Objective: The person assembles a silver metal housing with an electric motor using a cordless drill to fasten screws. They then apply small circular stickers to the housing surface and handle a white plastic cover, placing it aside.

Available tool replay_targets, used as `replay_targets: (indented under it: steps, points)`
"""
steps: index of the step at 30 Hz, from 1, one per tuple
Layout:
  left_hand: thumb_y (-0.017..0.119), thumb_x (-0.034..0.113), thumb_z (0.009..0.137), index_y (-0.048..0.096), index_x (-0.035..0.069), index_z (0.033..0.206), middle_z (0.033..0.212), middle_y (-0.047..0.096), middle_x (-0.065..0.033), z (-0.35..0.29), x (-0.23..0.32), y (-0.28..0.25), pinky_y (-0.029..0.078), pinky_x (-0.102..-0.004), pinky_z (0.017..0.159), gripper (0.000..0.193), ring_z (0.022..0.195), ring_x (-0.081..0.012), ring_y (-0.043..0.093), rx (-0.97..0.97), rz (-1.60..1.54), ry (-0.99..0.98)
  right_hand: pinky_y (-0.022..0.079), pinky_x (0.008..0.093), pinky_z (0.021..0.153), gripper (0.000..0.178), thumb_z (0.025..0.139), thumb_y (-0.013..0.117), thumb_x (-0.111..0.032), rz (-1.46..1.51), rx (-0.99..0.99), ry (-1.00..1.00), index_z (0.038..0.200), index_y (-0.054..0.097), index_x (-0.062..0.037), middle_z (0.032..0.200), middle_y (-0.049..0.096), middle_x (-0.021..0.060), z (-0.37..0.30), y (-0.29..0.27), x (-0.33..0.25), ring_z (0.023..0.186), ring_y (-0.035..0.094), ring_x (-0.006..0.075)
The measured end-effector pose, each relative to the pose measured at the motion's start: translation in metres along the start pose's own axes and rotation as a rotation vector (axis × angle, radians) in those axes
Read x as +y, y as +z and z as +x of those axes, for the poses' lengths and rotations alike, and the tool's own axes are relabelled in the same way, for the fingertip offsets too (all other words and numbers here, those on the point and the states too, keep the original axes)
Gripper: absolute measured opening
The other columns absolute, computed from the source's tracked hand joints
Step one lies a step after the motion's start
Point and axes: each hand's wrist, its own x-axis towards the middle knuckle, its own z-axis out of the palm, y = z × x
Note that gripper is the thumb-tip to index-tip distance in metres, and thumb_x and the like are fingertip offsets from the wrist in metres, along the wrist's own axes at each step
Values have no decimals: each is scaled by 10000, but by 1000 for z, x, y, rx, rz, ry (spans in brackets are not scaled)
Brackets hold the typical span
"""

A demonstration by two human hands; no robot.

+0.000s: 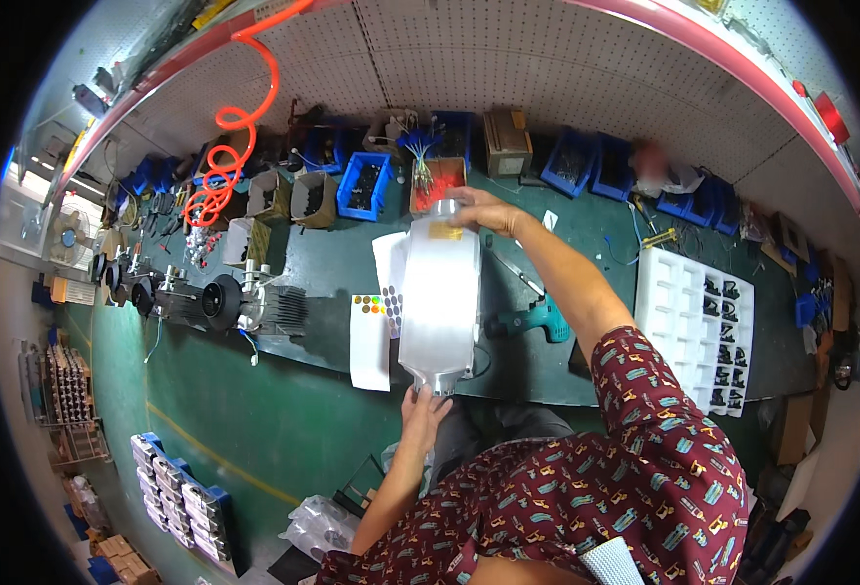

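Observation:
A long silver metal housing (439, 297) with narrow round necks at both ends lies lengthwise before me, its near end at the bench's front edge. A yellowish label shows near its far end. My right hand (486, 212) reaches over from the right and is closed on the far neck. At the near neck, my left hand (424, 414) grips from below with fingers against the metal. Left of the housing are a white sheet with round shiny stickers (369, 341) and another sheet of dark round stickers (392, 304). A teal power drill (537, 320) lies to its right.
Blue bins (364, 185) and cardboard boxes (507, 143) line the back of the green bench. Motor assemblies with black fan wheels (221, 301) stand at left. A white compartment tray (678, 322) with black parts lies at right. An orange coiled hose (217, 185) hangs at upper left.

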Motion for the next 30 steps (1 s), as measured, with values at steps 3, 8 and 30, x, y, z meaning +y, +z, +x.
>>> replay_targets:
  steps: [3, 8, 30]
  points:
    - [705, 322, 972, 307, 77, 1458, 1329, 545, -138, 0, -7, 5, 553, -489, 944, 674, 1144, -309, 599, 61, -36, 23, 514, 313, 912, 820, 761, 709, -77, -96, -20, 30, 1519, 398, -43, 1415, 538, 185, 4, 0, 2, 1197, 574, 244]
    - [725, 362, 953, 118, 103, 1547, 1366, 502, -174, 10, -21, -2, 548, -534, 953, 888, 1141, -346, 602, 87, -111, 63, 498, 302, 808, 649, 800, 627, -89, 49, 87, -42, 1434, 495, -56, 1148, 594, 85, 6, 9, 8, 981, 575, 177]
    - [757, 199, 858, 331, -3, 1413, 1029, 701, -171, -169, 187, 99, 555, -308, 788, 728, 844, -172, 703, -116, 1057, 259, 432, 425, 1035, 821, 892, 605, -639, 630, 443, 382, 1380, 516, 16, 1365, 533, 164, -248, 60, 105, 1232, 524, 291]
